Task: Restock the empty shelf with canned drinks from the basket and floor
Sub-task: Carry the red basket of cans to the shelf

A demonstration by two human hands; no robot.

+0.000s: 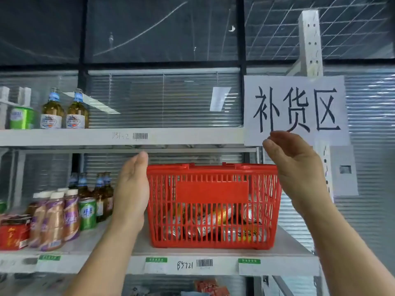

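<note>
A red plastic basket [213, 189] stands on the middle shelf [141, 248], right of centre. Several red and gold drink cans [215, 223] lie jumbled in its bottom, seen through the slats. My left hand [132, 189] is raised beside the basket's left wall with straight fingers, touching or nearly touching it. On the other side, my right hand [297, 163] hovers by the upper right corner, its fingers relaxed and slightly bent, holding nothing. The upper shelf [171, 136] is bare from its middle to the right.
Two amber bottles [64, 112] and a green can [20, 118] stand at the upper shelf's left. Bottles, a green can [87, 214] and red packs [14, 233] crowd the middle shelf's left. A white paper sign [296, 110] hangs on the right upright.
</note>
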